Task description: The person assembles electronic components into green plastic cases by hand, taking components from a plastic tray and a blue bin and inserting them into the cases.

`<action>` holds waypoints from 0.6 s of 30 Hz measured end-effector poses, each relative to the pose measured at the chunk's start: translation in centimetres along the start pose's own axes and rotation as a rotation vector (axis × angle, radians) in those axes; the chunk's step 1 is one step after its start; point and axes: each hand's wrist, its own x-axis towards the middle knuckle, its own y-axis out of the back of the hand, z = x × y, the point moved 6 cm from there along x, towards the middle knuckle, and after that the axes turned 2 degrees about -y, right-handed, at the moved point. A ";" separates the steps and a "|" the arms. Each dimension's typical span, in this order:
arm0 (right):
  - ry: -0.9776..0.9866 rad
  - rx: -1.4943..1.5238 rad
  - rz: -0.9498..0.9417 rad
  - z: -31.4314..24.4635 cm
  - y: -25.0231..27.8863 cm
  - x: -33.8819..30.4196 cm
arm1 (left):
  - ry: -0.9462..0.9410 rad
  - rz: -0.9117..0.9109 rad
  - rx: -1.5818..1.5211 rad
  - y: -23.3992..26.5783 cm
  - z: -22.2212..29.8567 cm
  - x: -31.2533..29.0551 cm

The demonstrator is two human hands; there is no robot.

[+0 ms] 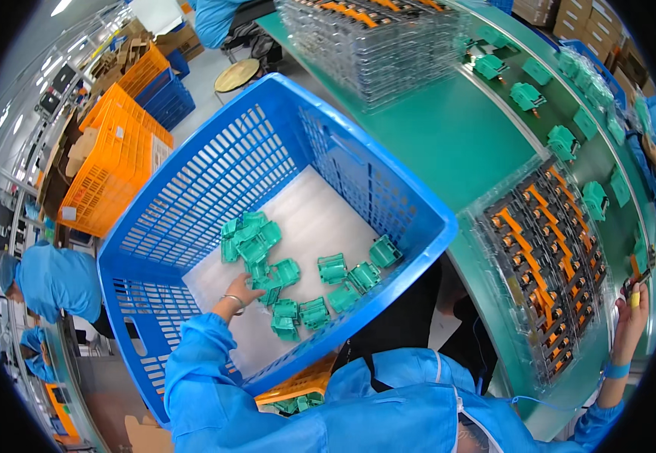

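My left hand reaches into a blue plastic basket, its fingers apart at the edge of a cluster of green plastic housings. Its fingertips meet one housing; no grip on it shows. More green housings lie loose on the basket's white lining. At the far right, over the workbench edge, my right hand pinches a small black and orange part. Beside that hand, a clear plastic tray carries rows of similar black and orange parts.
A tall stack of clear trays stands on the green workbench. Green housings line the belt along its far side. Orange crates and a round stool stand beyond the basket. A co-worker in blue bends at left.
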 end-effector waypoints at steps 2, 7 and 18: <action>-0.017 -0.013 -0.047 -0.6 -2.0 -0.7 | -0.038 0.028 0.109 -1.0 1.6 0.2; -0.029 -0.043 -0.107 -1.3 -5.1 -2.4 | 0.092 0.106 0.426 -3.2 5.1 -0.7; -0.075 0.003 -0.082 0.0 -4.8 -4.6 | -0.008 0.131 0.160 -2.7 1.4 -0.1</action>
